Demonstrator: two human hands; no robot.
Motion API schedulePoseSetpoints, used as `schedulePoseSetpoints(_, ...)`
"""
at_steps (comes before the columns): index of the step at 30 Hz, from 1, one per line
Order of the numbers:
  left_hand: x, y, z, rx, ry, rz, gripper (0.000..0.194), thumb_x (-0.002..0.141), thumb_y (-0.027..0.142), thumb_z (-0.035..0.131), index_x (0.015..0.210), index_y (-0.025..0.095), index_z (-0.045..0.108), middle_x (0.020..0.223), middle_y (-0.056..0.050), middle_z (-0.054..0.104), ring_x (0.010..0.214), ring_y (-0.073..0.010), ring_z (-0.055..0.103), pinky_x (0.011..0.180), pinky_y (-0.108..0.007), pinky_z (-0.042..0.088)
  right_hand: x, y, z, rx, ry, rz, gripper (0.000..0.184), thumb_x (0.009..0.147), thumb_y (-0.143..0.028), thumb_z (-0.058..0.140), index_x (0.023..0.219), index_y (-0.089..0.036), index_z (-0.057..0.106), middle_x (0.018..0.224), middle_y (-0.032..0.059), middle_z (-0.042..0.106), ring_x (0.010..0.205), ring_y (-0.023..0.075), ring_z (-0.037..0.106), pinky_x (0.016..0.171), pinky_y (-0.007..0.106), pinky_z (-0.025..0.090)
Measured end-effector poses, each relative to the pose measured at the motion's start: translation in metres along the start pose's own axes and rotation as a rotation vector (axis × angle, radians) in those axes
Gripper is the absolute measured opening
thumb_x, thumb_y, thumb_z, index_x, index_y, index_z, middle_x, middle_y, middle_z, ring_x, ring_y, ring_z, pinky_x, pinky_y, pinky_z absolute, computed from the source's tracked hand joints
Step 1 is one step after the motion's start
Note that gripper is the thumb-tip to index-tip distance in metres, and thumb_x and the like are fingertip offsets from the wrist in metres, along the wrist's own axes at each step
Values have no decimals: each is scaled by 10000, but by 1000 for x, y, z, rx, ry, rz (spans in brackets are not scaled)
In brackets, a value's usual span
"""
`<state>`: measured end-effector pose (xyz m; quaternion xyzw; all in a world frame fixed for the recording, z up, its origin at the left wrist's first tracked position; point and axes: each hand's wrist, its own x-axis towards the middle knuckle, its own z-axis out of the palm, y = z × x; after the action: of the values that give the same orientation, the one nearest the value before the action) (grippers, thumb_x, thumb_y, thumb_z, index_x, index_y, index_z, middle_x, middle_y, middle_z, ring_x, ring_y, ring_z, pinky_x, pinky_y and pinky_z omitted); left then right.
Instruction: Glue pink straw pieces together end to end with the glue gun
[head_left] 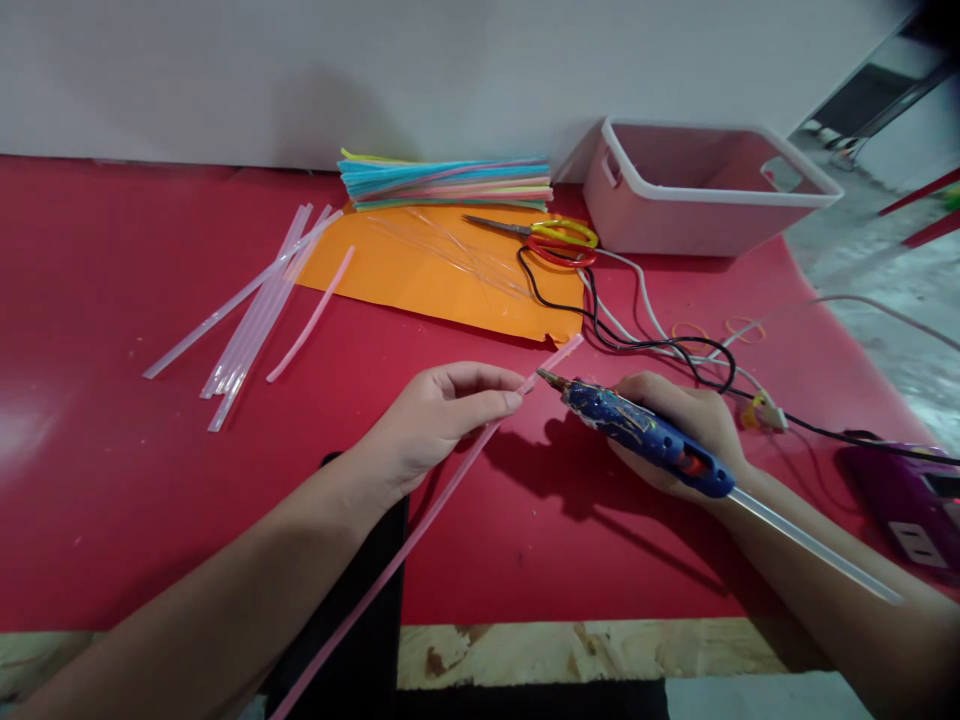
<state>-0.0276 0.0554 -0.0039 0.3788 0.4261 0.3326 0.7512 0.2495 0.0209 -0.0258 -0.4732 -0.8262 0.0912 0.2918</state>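
My left hand [457, 410] pinches a long pink pipe cleaner [420, 530] close to its upper end, between thumb and fingers. The strip slants down toward the bottom edge of the view. In my right hand [686, 425] is a blue glue gun [645, 430], its fingers wrapped round the handle, which is mostly hidden. A clear glue stick [814, 545] sticks out of the gun's back. The metal nozzle points left, at or very near the pink strip just beyond my left fingertips; I cannot tell whether they touch.
On the red table [82, 480] lie several pale pink straws [255, 310] and a short pink piece [311, 315]. Behind are an orange sheet [420, 285], scissors [562, 240], a colourful bundle of pipe cleaners [450, 183] and a pink bin [675, 215]. Cables [622, 345] run right, toward a purple power box [900, 500].
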Motion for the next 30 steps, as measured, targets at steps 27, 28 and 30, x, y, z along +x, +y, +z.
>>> schedulePoseSetpoints(27, 0, 2, 0, 37, -3, 8, 222, 685, 307, 901, 857, 208, 802, 710, 40, 687, 589, -64, 540, 646, -227, 446, 2, -11, -8, -28, -34, 99, 178, 798, -224, 686, 943, -275, 596, 716, -18, 677, 528, 133, 585, 516, 277, 421)
schedulePoseSetpoints(28, 0, 2, 0, 37, -4, 6, 220, 686, 308, 900, 855, 208, 801, 710, 41, 687, 590, -64, 541, 647, -226, 445, 2, -11, -8, -28, -36, 100, 180, 799, -219, 686, 944, -274, 595, 722, -17, 679, 527, 131, 584, 516, 275, 423)
schedulePoseSetpoints(30, 0, 2, 0, 37, -4, 5, 224, 686, 309, 901, 859, 210, 801, 712, 42, 687, 592, -63, 544, 644, -223, 441, 3, -12, -8, -22, -30, 101, 177, 794, -211, 680, 936, -270, 591, 721, -14, 679, 522, 130, 580, 513, 275, 424)
